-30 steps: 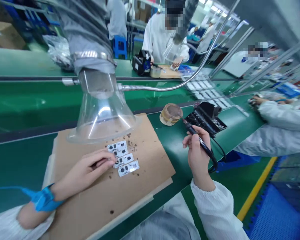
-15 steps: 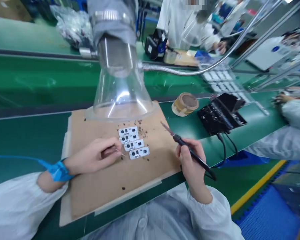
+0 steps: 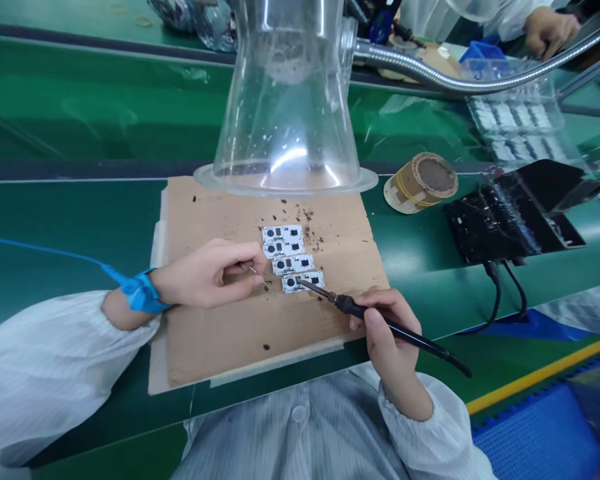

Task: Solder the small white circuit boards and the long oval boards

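Observation:
Several small white circuit boards (image 3: 291, 257) lie in a column on a brown cardboard sheet (image 3: 220, 333). My left hand (image 3: 211, 273), with a blue wrist strap (image 3: 139, 292), is pinched on a thin solder wire (image 3: 257, 274) whose end sits just left of the nearest board. My right hand (image 3: 386, 327) grips a black soldering iron (image 3: 380, 319) like a pen. The iron's tip rests on the nearest board (image 3: 303, 281).
A clear fume-extraction hood (image 3: 286, 100) hangs over the far edge of the cardboard. To the right stand a round tip-cleaner pot (image 3: 421, 181) and a black soldering station (image 3: 515, 212) with cables. Another person's hand (image 3: 550, 28) works at the far bench.
My right hand brought the soldering iron from the pot on the right down to the nearest board. My left hand stayed beside the boards. The camera tilted down.

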Motion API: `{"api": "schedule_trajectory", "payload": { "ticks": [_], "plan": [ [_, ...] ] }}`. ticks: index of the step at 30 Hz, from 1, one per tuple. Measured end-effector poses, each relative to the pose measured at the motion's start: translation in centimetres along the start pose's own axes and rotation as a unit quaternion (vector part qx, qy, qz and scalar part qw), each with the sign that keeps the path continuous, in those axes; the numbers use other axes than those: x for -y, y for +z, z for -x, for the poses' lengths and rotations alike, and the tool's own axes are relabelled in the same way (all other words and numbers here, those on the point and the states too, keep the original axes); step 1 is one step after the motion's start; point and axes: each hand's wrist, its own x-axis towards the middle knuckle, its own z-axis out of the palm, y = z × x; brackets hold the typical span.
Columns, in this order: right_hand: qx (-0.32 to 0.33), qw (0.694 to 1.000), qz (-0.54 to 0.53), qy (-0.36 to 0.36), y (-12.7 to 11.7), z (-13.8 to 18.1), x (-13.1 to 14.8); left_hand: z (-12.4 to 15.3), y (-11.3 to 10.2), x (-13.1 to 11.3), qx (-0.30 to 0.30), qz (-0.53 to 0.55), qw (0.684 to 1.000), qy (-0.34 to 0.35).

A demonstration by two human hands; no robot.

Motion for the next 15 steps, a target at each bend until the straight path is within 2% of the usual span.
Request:
{"api": "schedule_trajectory", "payload": {
  "ticks": [5,15],
  "plan": [
    [0.023,0.998,0.044,-0.031,0.78,-0.43,0.23,-0.05,-0.64,0.09,0.006,0.014,1.0,-0.026],
    [0.063,0.996,0.058,-0.037,0.57,-0.37,0.27,-0.19,-0.39,-0.05,0.007,-0.003,1.0,-0.002]
  ]
}}
